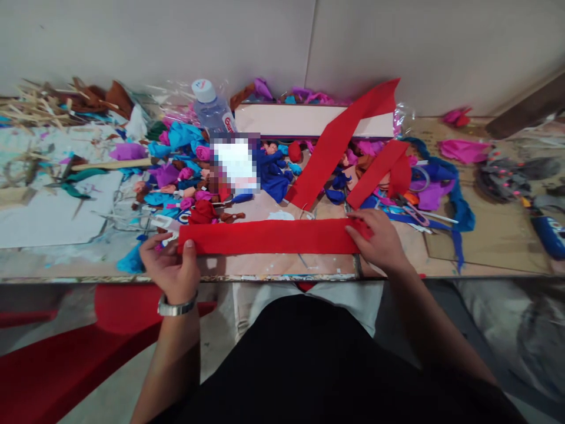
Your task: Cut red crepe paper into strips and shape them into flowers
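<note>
A long red strip (269,237), which looks like crepe paper, is stretched flat along the table's front edge. My left hand (174,265) grips its left end, thumb on top and fingers beneath. At the other end, the fingers of my right hand (377,238) pinch the strip near its corner. Just behind it lie two more red strips: a long one (329,153) slanting up over a pale board (291,121), and a shorter folded one (379,171). Pink-handled scissors (417,213) rest to the right, partly covered.
Crumpled blue, pink and purple pieces (180,176) are heaped along the table. A clear bottle (212,109) stands at the back. Wooden sticks (35,106) pile up at far left, near a white sheet (57,212). Cardboard (477,235) lies right; a red chair (123,312) stands below left.
</note>
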A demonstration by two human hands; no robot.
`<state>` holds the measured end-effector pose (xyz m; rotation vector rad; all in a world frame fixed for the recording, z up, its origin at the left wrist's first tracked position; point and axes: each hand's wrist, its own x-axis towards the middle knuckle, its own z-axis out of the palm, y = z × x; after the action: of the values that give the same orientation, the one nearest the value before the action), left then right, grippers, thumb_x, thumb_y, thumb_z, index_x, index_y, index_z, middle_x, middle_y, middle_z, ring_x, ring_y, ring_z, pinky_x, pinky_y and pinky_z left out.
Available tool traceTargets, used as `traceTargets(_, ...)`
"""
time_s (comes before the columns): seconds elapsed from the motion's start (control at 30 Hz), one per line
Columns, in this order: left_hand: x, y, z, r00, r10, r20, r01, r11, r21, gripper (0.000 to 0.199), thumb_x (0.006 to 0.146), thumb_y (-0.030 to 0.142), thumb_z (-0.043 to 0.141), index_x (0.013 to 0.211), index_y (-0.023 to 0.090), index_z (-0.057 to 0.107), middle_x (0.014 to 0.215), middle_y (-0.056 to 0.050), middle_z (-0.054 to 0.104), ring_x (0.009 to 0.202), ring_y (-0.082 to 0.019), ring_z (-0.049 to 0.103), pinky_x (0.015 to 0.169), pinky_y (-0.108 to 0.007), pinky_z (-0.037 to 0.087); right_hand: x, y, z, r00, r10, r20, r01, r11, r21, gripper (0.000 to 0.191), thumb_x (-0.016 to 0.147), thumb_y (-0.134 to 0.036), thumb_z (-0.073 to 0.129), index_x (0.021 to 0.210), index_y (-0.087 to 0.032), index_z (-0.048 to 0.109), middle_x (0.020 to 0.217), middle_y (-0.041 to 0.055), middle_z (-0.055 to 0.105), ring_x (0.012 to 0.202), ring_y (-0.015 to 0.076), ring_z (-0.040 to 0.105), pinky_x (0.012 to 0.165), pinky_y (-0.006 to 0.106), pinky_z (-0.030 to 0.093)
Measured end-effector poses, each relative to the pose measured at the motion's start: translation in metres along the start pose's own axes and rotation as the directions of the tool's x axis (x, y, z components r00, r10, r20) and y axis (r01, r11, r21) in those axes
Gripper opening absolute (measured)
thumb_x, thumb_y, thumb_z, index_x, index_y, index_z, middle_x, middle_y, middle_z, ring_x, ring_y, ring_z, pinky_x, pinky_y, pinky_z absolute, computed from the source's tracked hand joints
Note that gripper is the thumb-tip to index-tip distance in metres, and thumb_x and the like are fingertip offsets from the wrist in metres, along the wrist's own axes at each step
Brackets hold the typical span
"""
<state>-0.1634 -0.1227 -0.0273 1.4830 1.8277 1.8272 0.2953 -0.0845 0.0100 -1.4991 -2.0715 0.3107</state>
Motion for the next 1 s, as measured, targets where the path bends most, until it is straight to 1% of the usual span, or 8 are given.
traceTargets(0.1,0.001,0.0,0.001,1.0,-0.011,0.021,0.01,1.0,0.025,0.044,0.088,0.04,0.078,0.117,0.019,0.052,0.116,-0.008,0.064,0.079,-0.012,0.068,0.073,-0.029,0.057,0.034,-0.029,0.014,0.979,-0.123,0.162,0.089,0.976,0.2,0.034,0.102,-0.038,0.064,0.133,-0.026,0.07,0.131,0.0119,0.073,0.113,0.0303,0.069,0.101,0.049,0.056)
traceTargets(0.23,0.001,-0.002,0.001,0.999,-0.014,0.04,0.012,1.0,0.027,0.046,0.088,0.044,0.078,0.118,0.02,0.053,0.118,-0.009,0.065,0.079,-0.013,0.069,0.073,-0.03,0.058,0.087,-0.053,0.057,0.933,-0.145,0.328,0.021,0.935,0.354,0.051,0.098,-0.038,0.069,0.148,-0.03,0.064,0.13,0.0096,0.075,0.088,0.0226,0.07,0.087,0.043,0.06)
traceTargets(0.4,0.0,-0.006,0.001,0.996,-0.063,0.069,0.062,0.998,0.014,0.05,0.089,0.047,0.078,0.123,0.021,0.052,0.115,-0.01,0.068,0.081,-0.015,0.071,0.07,-0.028,0.057,0.122,-0.059,0.09,0.945,-0.086,0.316,-0.077,0.879,0.47,0.051,0.093,-0.034,0.073,0.143,-0.023,0.071,0.145,0.0126,0.07,0.123,0.0277,0.069,0.105,0.047,0.057)
traceTargets(0.53,-0.001,-0.007,0.0,0.995,-0.061,0.081,0.061,0.998,0.002,0.049,0.091,0.045,0.078,0.124,0.02,0.052,0.099,-0.007,0.07,0.079,-0.016,0.071,0.069,-0.027,0.057,0.115,-0.056,0.064,0.977,-0.055,0.205,-0.078,0.806,0.587,0.038,0.094,-0.046,0.072,0.122,-0.023,0.082,0.112,0.0084,0.08,0.092,0.0226,0.073,0.083,0.04,0.061)
traceTargets(0.67,-0.001,-0.005,0.001,0.995,-0.05,0.088,0.052,0.998,-0.018,0.049,0.091,0.045,0.078,0.124,0.019,0.053,0.1,-0.007,0.072,0.078,-0.015,0.072,0.067,-0.026,0.056,0.104,-0.045,0.023,0.986,0.08,0.149,-0.165,0.646,0.745,0.04,0.088,-0.062,0.075,0.089,-0.023,0.082,0.076,0.0024,0.071,0.06,0.0155,0.06,0.056,0.03,0.052)
traceTargets(0.77,0.0,-0.003,0.002,0.996,-0.028,0.083,0.03,0.999,-0.033,0.047,0.09,0.041,0.079,0.124,0.018,0.055,0.105,-0.009,0.072,0.078,-0.015,0.072,0.068,-0.027,0.056,0.105,-0.028,0.005,0.956,0.293,0.018,-0.171,0.506,0.846,0.044,0.079,-0.065,0.08,0.072,-0.025,0.063,0.072,0.0011,0.063,0.066,0.0185,0.062,0.062,0.034,0.057)
traceTargets(0.87,0.0,-0.002,0.002,0.996,-0.004,0.086,0.007,0.999,-0.034,0.046,0.09,0.038,0.079,0.123,0.017,0.055,0.104,-0.009,0.074,0.079,-0.016,0.073,0.068,-0.027,0.056,0.109,-0.009,-0.003,0.933,0.358,0.036,-0.194,0.417,0.888,0.043,0.079,-0.064,0.076,0.081,-0.027,0.055,0.079,0.0016,0.064,0.076,0.0232,0.067,0.077,0.044,0.063)
traceTargets(1.0,-0.002,-0.006,0.002,0.995,-0.039,0.089,0.039,0.999,0.002,0.049,0.09,0.044,0.077,0.124,0.018,0.053,0.103,-0.009,0.075,0.08,-0.017,0.074,0.067,-0.027,0.056,0.103,0.006,-0.004,0.925,0.375,0.052,-0.254,0.512,0.821,0.045,0.066,-0.05,0.088,0.09,-0.027,0.057,0.086,-0.0005,0.066,0.08,0.0229,0.067,0.081,0.043,0.062)
